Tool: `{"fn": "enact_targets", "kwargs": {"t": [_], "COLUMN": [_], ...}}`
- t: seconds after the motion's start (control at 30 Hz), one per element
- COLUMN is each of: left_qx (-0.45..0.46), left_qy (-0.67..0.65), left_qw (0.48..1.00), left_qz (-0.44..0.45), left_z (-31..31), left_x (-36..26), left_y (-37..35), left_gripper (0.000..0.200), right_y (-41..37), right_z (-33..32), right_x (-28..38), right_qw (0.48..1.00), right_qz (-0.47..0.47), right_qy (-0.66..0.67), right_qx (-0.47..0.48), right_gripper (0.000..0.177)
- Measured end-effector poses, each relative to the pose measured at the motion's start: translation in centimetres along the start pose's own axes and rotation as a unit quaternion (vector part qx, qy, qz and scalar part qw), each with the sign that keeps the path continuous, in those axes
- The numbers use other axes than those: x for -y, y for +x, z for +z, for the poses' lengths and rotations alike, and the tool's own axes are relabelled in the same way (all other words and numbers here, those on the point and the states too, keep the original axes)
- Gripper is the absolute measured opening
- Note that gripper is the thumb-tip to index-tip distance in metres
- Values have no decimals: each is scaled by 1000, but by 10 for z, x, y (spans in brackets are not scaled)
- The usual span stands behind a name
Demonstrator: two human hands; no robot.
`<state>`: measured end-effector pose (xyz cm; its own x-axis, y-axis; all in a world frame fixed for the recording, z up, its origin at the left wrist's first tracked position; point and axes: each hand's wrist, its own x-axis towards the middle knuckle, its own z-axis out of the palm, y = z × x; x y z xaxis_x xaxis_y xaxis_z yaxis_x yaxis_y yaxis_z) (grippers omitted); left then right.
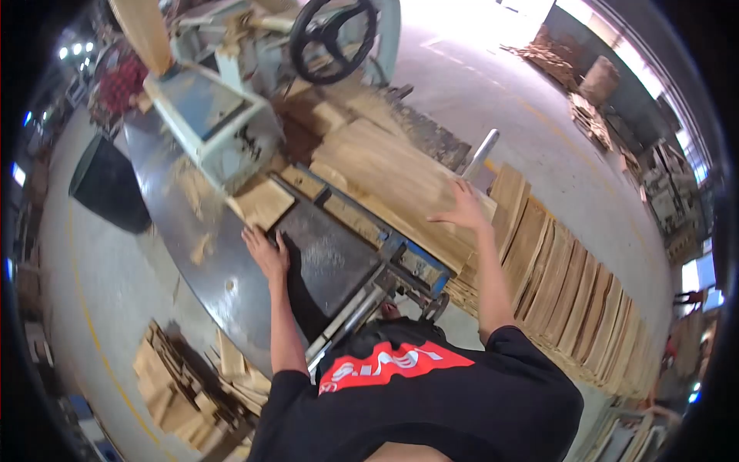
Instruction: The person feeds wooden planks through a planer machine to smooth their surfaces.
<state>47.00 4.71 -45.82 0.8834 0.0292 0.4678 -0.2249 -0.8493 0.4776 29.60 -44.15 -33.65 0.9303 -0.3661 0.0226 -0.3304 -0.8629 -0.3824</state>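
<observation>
My left hand point(267, 252) is open over the dark metal machine table point(327, 258), fingers stretched towards the near end of a short wooden board point(263, 203). Its fingertips are right at that board's edge, and the board's far end runs in beside the pale machine housing point(231, 146). To the right, my right hand point(465, 209) is spread open at the near end of a wide wooden plank point(385, 173), which lies on other planks beyond the fence point(339, 206). Neither hand is wrapped around anything.
A black handwheel point(333, 38) sits at the back of the machine. A long row of stacked boards point(577, 300) stands at my right. Wood offcuts point(173, 385) are piled at lower left, and a dark bin point(112, 185) stands beyond the table. Wood scraps point(196, 192) lie on the table.
</observation>
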Motion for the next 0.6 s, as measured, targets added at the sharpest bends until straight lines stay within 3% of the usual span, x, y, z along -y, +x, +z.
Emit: {"fn": "enact_targets", "kwargs": {"t": [0.1,0.3,0.4,0.5,0.6], "left_qx": [-6,1,-27,-39,-27], "left_qy": [-20,-27,-31,-65,-63], "left_qw": [1000,999,999,997,996], "left_qz": [-21,-24,-14,-22,-48], "left_z": [-1,-6,2,-4,-6], "left_x": [-2,-4,2,-5,-10], "left_y": [-1,-3,-4,-5,-6], "left_gripper": [77,79,78,82,79], "right_y": [-18,-21,-22,-36,-51], "right_z": [15,-27,-8,17,59], "right_x": [-24,41,29,25,4], "right_qw": [999,986,989,984,962], "right_qz": [-40,15,-80,-160,-212], "right_qy": [35,-118,-84,-74,-158], "right_qx": [-8,119,91,29,-76], "right_gripper": [144,138,118,82,70]}}
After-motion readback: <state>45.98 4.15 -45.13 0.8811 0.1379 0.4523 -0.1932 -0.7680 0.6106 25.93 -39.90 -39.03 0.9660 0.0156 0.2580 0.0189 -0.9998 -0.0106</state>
